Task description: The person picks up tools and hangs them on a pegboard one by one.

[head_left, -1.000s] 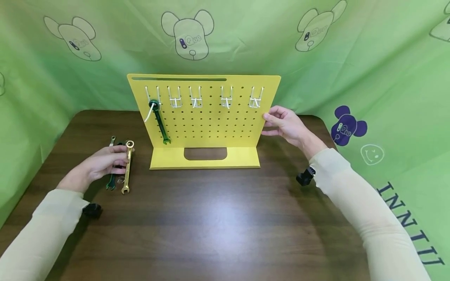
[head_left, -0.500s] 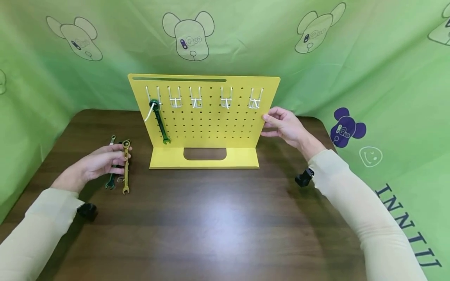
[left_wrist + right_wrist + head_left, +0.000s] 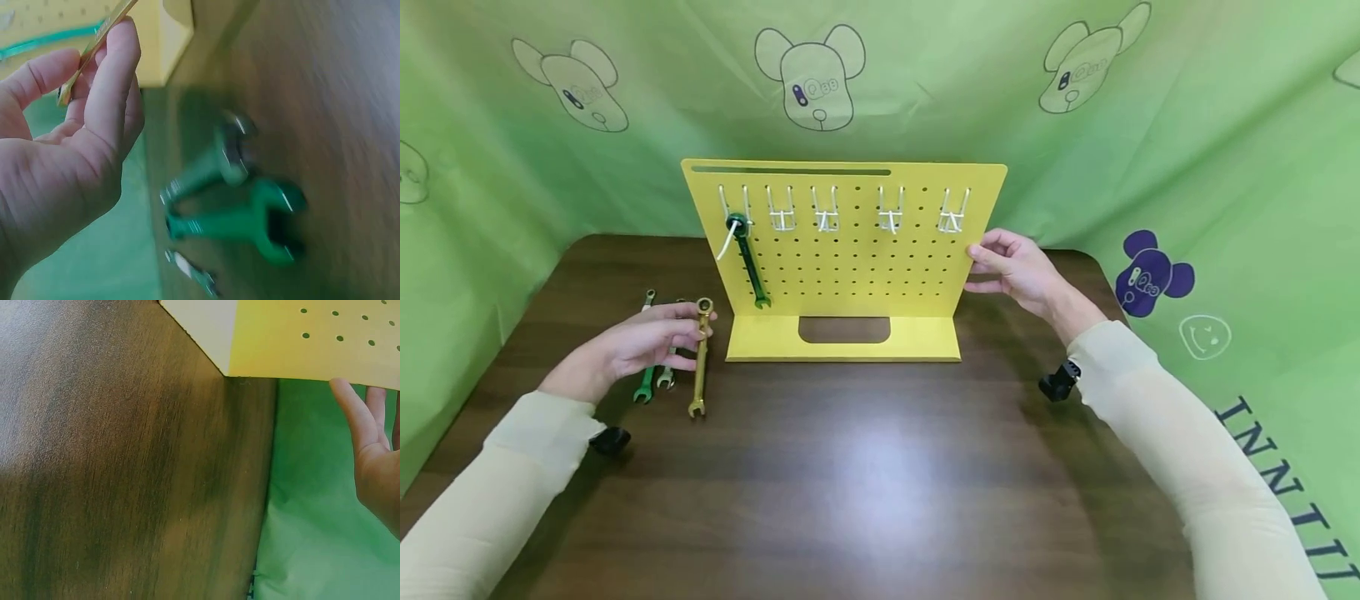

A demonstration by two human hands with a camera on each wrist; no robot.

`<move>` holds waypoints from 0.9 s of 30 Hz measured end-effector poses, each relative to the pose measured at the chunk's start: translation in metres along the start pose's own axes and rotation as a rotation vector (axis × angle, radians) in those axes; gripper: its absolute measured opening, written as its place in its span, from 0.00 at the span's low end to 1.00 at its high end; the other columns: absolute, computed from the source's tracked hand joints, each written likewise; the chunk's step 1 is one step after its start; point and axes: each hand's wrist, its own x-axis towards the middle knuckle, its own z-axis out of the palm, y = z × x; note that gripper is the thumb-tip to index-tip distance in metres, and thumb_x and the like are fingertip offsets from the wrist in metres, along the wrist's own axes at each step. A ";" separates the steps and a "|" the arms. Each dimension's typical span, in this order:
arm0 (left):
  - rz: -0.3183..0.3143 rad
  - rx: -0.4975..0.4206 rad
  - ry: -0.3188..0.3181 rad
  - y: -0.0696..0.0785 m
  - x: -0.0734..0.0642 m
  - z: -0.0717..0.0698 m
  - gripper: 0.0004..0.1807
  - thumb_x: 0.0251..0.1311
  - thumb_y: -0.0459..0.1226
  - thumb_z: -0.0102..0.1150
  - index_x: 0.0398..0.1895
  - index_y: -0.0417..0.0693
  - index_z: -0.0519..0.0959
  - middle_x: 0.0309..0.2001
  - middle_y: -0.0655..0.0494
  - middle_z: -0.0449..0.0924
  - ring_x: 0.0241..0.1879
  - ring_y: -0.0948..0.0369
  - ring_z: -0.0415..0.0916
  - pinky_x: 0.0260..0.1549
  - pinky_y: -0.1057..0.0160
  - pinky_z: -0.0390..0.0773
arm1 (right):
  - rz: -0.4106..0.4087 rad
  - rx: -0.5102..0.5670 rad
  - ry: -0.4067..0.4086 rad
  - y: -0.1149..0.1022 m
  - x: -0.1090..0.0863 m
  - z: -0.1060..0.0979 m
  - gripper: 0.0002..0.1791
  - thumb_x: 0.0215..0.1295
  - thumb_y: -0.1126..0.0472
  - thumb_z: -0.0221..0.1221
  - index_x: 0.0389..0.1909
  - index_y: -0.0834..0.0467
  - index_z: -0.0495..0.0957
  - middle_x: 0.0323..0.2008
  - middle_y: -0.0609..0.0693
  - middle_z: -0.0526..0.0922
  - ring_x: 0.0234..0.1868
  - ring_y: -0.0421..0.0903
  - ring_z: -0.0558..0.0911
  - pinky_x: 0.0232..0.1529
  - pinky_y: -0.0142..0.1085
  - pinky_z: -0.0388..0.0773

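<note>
Green cloth (image 3: 917, 100) backs the head view, which alone shows both hands: left hand (image 3: 651, 337) pinching a gold wrench (image 3: 700, 365), right hand (image 3: 1018, 271) pinching a yellow pegboard (image 3: 842, 274) by its edge. Left wrist bares blurred green wrenches (image 3: 231, 227) apart from those fingers; right wrist, just the right-hand pinch.

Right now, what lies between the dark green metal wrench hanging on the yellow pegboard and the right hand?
In the head view, only the yellow pegboard's hole-dotted face; four white wire hooks, holding nothing, sit higher up.
</note>
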 end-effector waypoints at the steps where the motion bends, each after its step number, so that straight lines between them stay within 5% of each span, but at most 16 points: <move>1: 0.010 0.010 -0.008 0.003 0.003 0.005 0.24 0.69 0.32 0.47 0.64 0.32 0.55 0.54 0.44 0.68 0.45 0.55 0.75 0.47 0.47 0.78 | 0.004 0.006 -0.003 0.000 -0.001 -0.001 0.04 0.64 0.65 0.60 0.37 0.61 0.75 0.37 0.53 0.77 0.38 0.50 0.83 0.49 0.58 0.73; 6: 0.063 0.023 -0.042 0.020 0.015 0.033 0.20 0.67 0.33 0.51 0.59 0.35 0.61 0.50 0.40 0.69 0.43 0.53 0.74 0.46 0.46 0.78 | -0.001 0.022 -0.006 -0.001 -0.004 -0.003 0.04 0.64 0.65 0.60 0.37 0.61 0.76 0.37 0.53 0.76 0.37 0.50 0.83 0.49 0.58 0.72; 13: 0.152 0.011 -0.046 0.040 0.024 0.070 0.22 0.65 0.34 0.57 0.59 0.39 0.65 0.53 0.48 0.68 0.47 0.56 0.71 0.48 0.46 0.77 | 0.005 0.029 -0.009 -0.001 -0.004 -0.004 0.05 0.63 0.66 0.60 0.38 0.61 0.76 0.37 0.53 0.76 0.37 0.49 0.83 0.50 0.58 0.72; 19: 0.309 0.015 0.061 0.056 0.027 0.092 0.18 0.63 0.41 0.61 0.54 0.48 0.73 0.49 0.47 0.71 0.47 0.55 0.71 0.46 0.50 0.79 | 0.000 0.025 -0.003 -0.002 -0.005 -0.005 0.05 0.64 0.66 0.59 0.38 0.62 0.75 0.37 0.54 0.76 0.37 0.49 0.82 0.49 0.58 0.72; 27: 0.526 -0.105 0.162 0.067 0.024 0.108 0.16 0.62 0.36 0.61 0.53 0.48 0.76 0.52 0.44 0.73 0.51 0.53 0.71 0.47 0.53 0.79 | 0.002 0.025 -0.018 0.002 0.001 0.000 0.05 0.64 0.66 0.60 0.38 0.62 0.75 0.37 0.54 0.77 0.37 0.49 0.83 0.49 0.59 0.71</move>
